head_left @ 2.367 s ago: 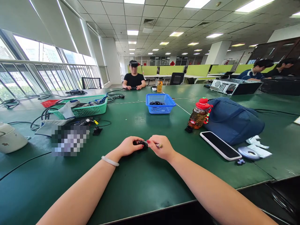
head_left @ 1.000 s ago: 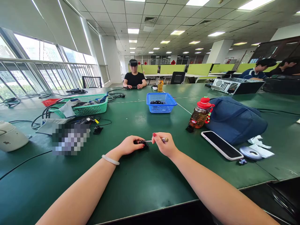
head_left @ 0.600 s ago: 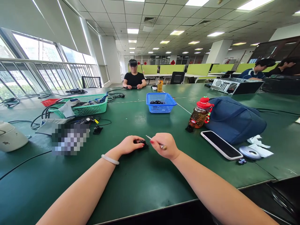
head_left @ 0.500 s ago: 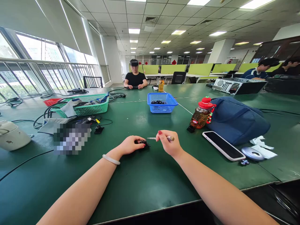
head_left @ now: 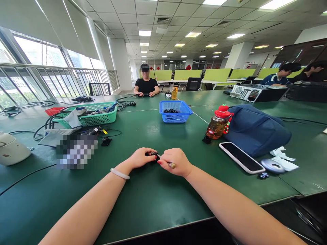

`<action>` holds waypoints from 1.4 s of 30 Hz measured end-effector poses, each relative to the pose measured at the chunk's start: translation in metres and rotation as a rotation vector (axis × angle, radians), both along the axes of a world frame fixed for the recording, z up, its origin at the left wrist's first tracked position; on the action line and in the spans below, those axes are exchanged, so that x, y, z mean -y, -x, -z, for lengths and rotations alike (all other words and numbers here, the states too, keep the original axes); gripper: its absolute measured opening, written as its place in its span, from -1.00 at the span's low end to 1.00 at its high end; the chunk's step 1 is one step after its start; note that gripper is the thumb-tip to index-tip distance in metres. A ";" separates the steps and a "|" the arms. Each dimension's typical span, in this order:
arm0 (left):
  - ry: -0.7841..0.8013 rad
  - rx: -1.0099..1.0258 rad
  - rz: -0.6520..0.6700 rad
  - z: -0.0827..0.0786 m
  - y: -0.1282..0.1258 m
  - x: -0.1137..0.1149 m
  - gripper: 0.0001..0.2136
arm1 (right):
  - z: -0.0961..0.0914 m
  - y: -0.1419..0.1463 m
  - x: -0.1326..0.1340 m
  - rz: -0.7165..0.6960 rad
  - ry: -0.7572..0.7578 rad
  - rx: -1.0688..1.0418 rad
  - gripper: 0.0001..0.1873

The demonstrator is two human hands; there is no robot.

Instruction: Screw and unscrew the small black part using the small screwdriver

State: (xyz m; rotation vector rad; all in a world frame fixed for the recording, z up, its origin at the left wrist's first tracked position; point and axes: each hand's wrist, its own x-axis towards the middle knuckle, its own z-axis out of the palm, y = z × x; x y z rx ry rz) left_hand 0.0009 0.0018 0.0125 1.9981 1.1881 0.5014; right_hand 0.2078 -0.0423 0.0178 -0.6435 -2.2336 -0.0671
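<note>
My left hand (head_left: pixel 140 157) rests on the green table (head_left: pixel 153 200) with its fingers curled round a small black part (head_left: pixel 153 153). My right hand (head_left: pixel 175 162) is closed in a pinch on a thin metal screwdriver (head_left: pixel 170 164). The tool's tip points left and touches the black part; its rounded handle end sticks out below my fingers. A white bangle (head_left: pixel 120 174) sits on my left wrist.
A blue basket (head_left: pixel 175 111) holds dark parts ahead. A green basket (head_left: pixel 88 115) with cables lies to the left. On the right are a red-capped bottle (head_left: pixel 216 125), a phone (head_left: pixel 241 157) and a blue bag (head_left: pixel 254 129). A person in black (head_left: pixel 146 85) sits at the far end.
My right hand had lifted the screwdriver away from the black part; now it has come back down and left, with the tip on the part. My left hand has stayed put.
</note>
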 end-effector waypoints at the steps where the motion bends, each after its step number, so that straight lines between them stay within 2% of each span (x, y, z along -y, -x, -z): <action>1: 0.003 0.002 0.001 0.000 0.000 0.000 -0.54 | 0.000 0.001 0.001 -0.016 -0.085 0.045 -0.44; 4: 0.002 0.021 0.001 0.001 0.000 0.000 -0.58 | 0.001 0.005 0.002 -0.055 -0.297 0.151 -0.47; 6: 0.001 0.035 -0.004 0.000 0.000 0.000 -0.59 | 0.000 0.006 0.003 -0.074 -0.375 0.204 -0.47; 9: 0.015 0.041 -0.008 -0.001 0.000 0.001 -0.57 | 0.000 0.007 0.004 -0.098 -0.425 0.257 -0.48; 12: 0.024 0.049 -0.001 -0.001 0.000 0.001 -0.57 | 0.000 0.007 0.004 -0.122 -0.411 0.258 -0.48; 15: 0.014 0.040 0.002 0.000 0.001 0.000 -0.57 | -0.001 0.006 0.004 -0.099 -0.250 0.108 -0.46; 20: 0.027 0.005 0.006 -0.001 0.001 0.001 -0.59 | -0.006 -0.001 0.001 0.092 0.354 -0.478 -0.36; 23: 0.031 -0.001 0.004 -0.002 0.001 0.002 -0.60 | -0.008 -0.003 -0.002 0.087 0.530 -0.656 -0.32; 27: 0.030 -0.001 0.004 -0.002 0.001 0.001 -0.58 | -0.008 -0.002 -0.002 0.042 0.587 -0.639 -0.31; 32: 0.032 0.018 0.004 -0.002 0.000 0.003 -0.60 | -0.010 0.000 0.001 0.029 0.556 -0.560 -0.32; 42: 0.021 0.006 0.002 -0.001 0.000 0.003 -0.60 | -0.010 0.001 0.002 0.036 0.546 -0.569 -0.32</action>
